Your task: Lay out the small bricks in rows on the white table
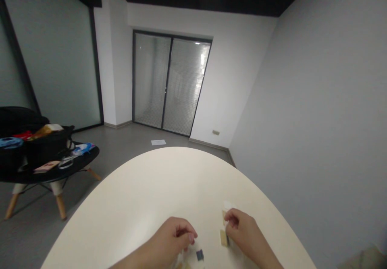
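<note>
Along the left runs a frosted glass wall (54, 55) in a dark frame. In front of it stands a low black round table (84, 159) on splayed wooden legs (60, 206). It carries a black bag (48, 148), a blue roll (11, 142), a clear plastic item (65, 162) and a flat brown box (46, 166).

The grey floor (127, 140) stretches back to a glazed double door (171, 83) with blinds behind the glass, and a sheet of paper (158, 142) lies on the floor before it. A small wall socket (215, 132) sits low on the white wall to the door's right, and a plain grey wall (302, 100) fills the right side.

In the foreground is a large cream-white table (145, 188) with a smooth, curved edge. The left hand (173, 236) is curled near the table's near edge, its fingers drawn together; whether they pinch anything is hidden. Just beside it lie a dark blue piece (199, 255) and some pale scraps (183, 263), partly blurred.

The right hand (242, 230) is also curled, its fingers bent close to a tan piece (224, 238) and a narrower tan strip (224, 217). Whether it grips either one cannot be told. A white scrap (227, 204) lies just beyond them on the table.
</note>
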`<state>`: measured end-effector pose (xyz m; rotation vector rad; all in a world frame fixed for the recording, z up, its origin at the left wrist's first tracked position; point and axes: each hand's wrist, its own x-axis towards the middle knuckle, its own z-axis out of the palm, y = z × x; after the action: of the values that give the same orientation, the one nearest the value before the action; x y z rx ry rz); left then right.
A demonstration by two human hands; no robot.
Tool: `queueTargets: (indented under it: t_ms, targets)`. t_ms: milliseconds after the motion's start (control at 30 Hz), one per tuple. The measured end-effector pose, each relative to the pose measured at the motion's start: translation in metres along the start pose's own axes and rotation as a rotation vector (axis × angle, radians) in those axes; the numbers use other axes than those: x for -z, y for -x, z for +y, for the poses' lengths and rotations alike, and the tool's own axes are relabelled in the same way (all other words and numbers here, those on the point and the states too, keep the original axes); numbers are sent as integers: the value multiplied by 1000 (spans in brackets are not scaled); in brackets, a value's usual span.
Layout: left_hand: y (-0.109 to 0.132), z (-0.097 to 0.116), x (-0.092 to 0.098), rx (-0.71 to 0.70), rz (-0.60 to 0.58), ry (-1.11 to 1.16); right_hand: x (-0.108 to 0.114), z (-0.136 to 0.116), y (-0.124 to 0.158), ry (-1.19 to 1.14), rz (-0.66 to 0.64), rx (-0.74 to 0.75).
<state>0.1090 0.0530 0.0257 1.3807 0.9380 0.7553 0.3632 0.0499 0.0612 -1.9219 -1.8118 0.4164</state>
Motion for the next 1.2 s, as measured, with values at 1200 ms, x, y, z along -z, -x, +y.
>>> queueTargets:
  t_ms: [1200]
  targets:
    - [-2,-9,6,-29,19,-67,-3,30,-2,-141,-273,-161]
